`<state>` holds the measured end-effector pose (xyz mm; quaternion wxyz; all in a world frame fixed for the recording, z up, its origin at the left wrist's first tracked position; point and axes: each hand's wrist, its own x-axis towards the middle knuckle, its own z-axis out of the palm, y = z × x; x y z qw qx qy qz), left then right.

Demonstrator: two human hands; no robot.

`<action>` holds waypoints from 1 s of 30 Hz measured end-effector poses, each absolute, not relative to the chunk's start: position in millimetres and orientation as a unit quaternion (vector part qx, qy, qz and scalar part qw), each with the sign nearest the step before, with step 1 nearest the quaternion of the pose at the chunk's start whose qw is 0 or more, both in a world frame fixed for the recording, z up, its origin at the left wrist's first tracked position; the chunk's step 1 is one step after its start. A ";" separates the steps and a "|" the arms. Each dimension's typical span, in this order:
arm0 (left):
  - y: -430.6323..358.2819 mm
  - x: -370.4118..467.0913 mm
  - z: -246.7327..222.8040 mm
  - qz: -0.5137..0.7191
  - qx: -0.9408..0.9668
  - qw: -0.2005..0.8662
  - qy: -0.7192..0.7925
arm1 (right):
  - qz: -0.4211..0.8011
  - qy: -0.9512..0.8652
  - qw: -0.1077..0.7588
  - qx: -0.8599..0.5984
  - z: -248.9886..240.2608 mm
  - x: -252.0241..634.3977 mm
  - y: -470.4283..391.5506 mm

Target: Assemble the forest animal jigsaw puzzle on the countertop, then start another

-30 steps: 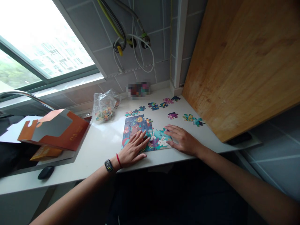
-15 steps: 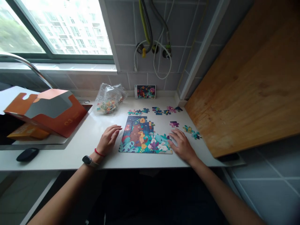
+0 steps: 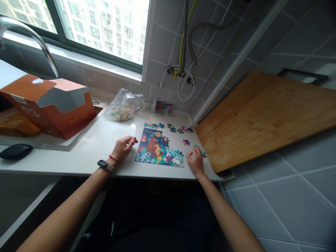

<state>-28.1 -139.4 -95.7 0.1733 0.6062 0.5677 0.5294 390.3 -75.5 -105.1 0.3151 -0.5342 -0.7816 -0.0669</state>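
Note:
A partly assembled jigsaw puzzle [image 3: 157, 148] lies flat on the counter, showing rabbits, plants and a brown tree trunk. My left hand [image 3: 124, 147] rests just left of it, fingers loosely bent and holding nothing visible. Just past the puzzle's right edge, my right hand [image 3: 195, 161] has its fingers curled in; what they hold, if anything, is hidden. Green puzzle pieces [image 3: 204, 154] lie partly behind that hand. A purple piece [image 3: 186, 142] sits alone above it. Loose pieces [image 3: 172, 127] form a row beyond the puzzle.
A clear plastic bag of pieces [image 3: 122, 112] sits at the back, left of a blurred picture card [image 3: 162, 107] against the wall. An orange box [image 3: 56, 108] and black mouse [image 3: 15, 151] are at the left. A wooden board [image 3: 262, 119] leans at the right.
My right hand has drawn off the puzzle's right edge toward the loose green pieces, its fingers curling in. My left hand's fingers are more bent. The view has tilted and shifted.

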 end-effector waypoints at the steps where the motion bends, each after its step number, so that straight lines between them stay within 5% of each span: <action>1: -139.1 -27.5 -96.0 0.528 0.609 0.179 0.564 | -0.063 -0.775 0.311 -0.547 -104.0 391.7 -75.4; 15: -137.9 -33.5 -96.3 0.548 0.591 0.214 0.552 | -0.037 -0.761 0.191 -0.619 -88.2 379.6 -76.1; 30: -135.2 -37.2 -99.0 0.511 0.591 0.243 0.576 | -0.054 -0.714 0.162 -0.679 -85.8 374.0 -86.0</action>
